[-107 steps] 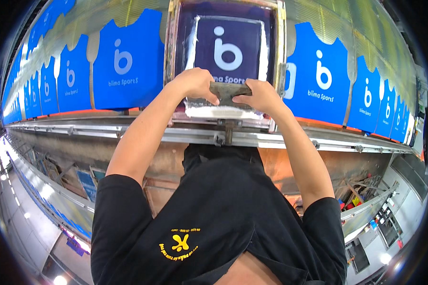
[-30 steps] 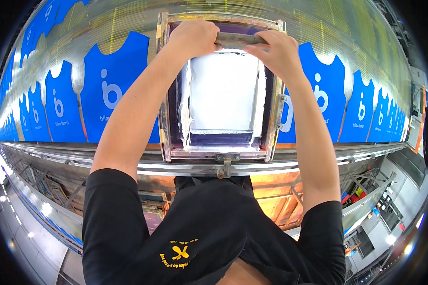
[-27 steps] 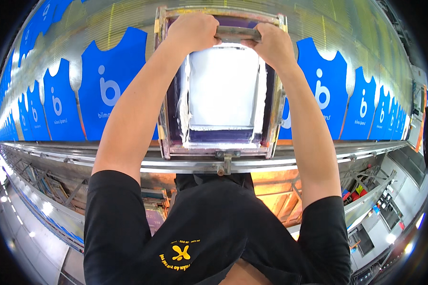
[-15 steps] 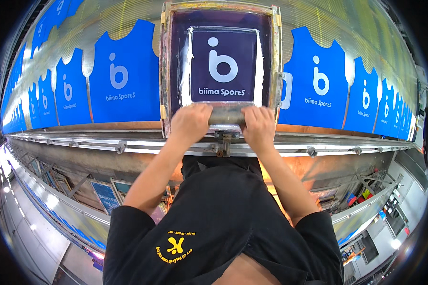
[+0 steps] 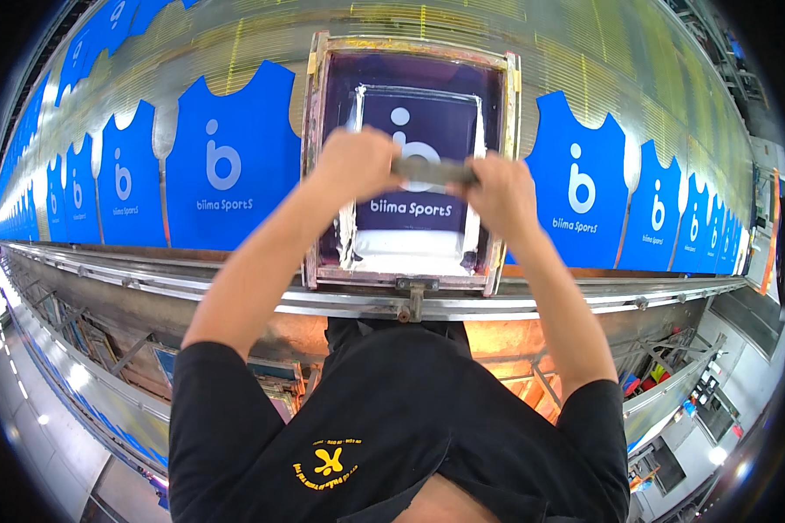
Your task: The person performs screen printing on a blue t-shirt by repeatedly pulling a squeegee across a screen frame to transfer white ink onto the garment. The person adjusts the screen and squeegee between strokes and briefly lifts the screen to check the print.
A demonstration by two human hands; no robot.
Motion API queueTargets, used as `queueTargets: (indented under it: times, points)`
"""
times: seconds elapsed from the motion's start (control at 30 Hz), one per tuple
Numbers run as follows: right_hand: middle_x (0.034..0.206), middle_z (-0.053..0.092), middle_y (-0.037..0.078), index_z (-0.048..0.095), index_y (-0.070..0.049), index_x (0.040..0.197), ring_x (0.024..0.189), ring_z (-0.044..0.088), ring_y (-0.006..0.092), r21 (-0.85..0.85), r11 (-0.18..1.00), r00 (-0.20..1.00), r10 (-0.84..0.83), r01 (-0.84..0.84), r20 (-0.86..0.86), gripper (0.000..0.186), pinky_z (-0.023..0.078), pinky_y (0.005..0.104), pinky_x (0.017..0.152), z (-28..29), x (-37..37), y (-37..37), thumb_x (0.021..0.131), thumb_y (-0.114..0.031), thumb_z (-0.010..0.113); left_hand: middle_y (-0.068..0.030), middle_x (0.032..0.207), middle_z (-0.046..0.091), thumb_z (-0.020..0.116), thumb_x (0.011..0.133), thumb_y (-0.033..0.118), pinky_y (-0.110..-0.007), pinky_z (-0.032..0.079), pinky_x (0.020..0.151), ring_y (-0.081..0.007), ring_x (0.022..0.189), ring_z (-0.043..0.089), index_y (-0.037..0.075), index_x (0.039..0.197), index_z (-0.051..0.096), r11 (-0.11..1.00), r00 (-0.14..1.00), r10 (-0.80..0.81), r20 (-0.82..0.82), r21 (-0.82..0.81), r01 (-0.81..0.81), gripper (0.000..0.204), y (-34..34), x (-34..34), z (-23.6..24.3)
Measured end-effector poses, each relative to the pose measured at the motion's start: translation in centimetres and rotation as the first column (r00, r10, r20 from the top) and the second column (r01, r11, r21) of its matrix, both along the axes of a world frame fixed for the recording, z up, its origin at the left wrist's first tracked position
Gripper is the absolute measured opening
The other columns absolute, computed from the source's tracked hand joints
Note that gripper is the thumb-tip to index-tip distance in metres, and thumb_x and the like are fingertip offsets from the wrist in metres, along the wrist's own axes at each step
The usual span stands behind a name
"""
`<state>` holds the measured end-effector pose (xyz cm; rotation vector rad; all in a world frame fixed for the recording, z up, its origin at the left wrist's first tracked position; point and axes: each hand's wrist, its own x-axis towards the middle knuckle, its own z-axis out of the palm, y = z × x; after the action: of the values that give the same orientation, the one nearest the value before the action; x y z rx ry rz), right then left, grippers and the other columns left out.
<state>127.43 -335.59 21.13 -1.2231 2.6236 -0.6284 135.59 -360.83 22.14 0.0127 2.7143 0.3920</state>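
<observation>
At the left, flat blue fabric panels with scooped necklines run in a row, each bearing a smooth, pale rounded emblem. Under them spreads a ribbed, glossy tabletop, yellowish and translucent-looking. Below the row, a shiny metal rail runs along the table's near edge. Next comes a rectangular frame, its sides scuffed and stained. The left hand is clamped, fingers curled, on the left end of a dull grey-brown bar. This bar lies crosswise over the frame's dark purple, glossy mesh, covering part of the emblem there; blur makes it hard to tell whether its underside touches the mesh. Thick white paste lies in a smooth band at the near end and in ragged streaks along both sides. A metal bracket sits at the frame's near edge. The right hand is wrapped tightly round the bar's right end. Beyond it, more blue panels continue, curving toward the rim.
</observation>
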Motion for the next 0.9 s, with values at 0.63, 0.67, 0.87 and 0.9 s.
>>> queueTargets:
  times: [0.63, 0.67, 0.87, 0.9]
  points:
    - [0.091, 0.07, 0.009, 0.07, -0.008, 0.095, 0.09, 0.066, 0.0322, -0.124, 0.989, 0.997, -0.072, 0.076, 0.034, 0.037, 0.048, 0.0444, 0.084, -2.5, 9.0, 2.5, 0.07, -0.019, 0.094, -0.0051, 0.079, 0.069, 0.089, 0.076, 0.039, -0.045, 0.056, 0.072, -0.0281, 0.078, 0.072, 0.014, 0.082, 0.072, 0.991, 0.975, 0.072, -0.209, 0.129, -0.045, 0.031, 3.6, 9.9, -2.6]
    - [0.09, 0.069, 0.009, 0.069, -0.008, 0.094, 0.089, 0.066, 0.0323, -0.093, 0.994, 0.998, -0.049, 0.053, 0.05, 0.037, 0.048, 0.0448, 0.084, -2.3, 8.3, 2.3, 0.071, -0.023, 0.094, -0.0054, 0.079, 0.069, 0.088, 0.077, 0.041, -0.045, 0.057, 0.072, -0.0284, 0.078, 0.072, 0.014, 0.083, 0.072, 0.988, 0.988, 0.058, -0.144, 0.151, -0.036, 0.032, 3.2, 9.4, -2.2]
    - [0.084, 0.07, 0.015, 0.069, -0.005, 0.091, 0.08, 0.068, 0.0384, -0.118, 0.992, 0.987, 0.017, -0.036, -0.159, 0.042, 0.053, 0.0495, 0.071, -2.7, -7.5, -3.7, 0.082, -0.041, 0.088, -0.012, 0.086, 0.076, 0.083, 0.08, 0.057, -0.05, 0.058, 0.078, -0.0344, 0.089, 0.075, 0.015, 0.091, 0.077, 0.999, 0.973, 0.022, -0.23, -0.04, -0.031, 0.044, -3.1, -5.8, -1.0]
    - [0.085, 0.071, 0.015, 0.07, -0.004, 0.092, 0.081, 0.069, 0.0384, -0.109, 0.994, 0.982, -0.018, -0.002, -0.186, 0.042, 0.054, 0.0483, 0.073, -2.8, -9.7, -5.2, 0.083, -0.04, 0.088, -0.0125, 0.086, 0.076, 0.082, 0.081, 0.058, -0.051, 0.057, 0.08, -0.0346, 0.091, 0.075, 0.013, 0.092, 0.077, 0.997, 0.972, 0.059, -0.228, -0.035, -0.069, 0.047, -4.0, -8.2, -0.9]
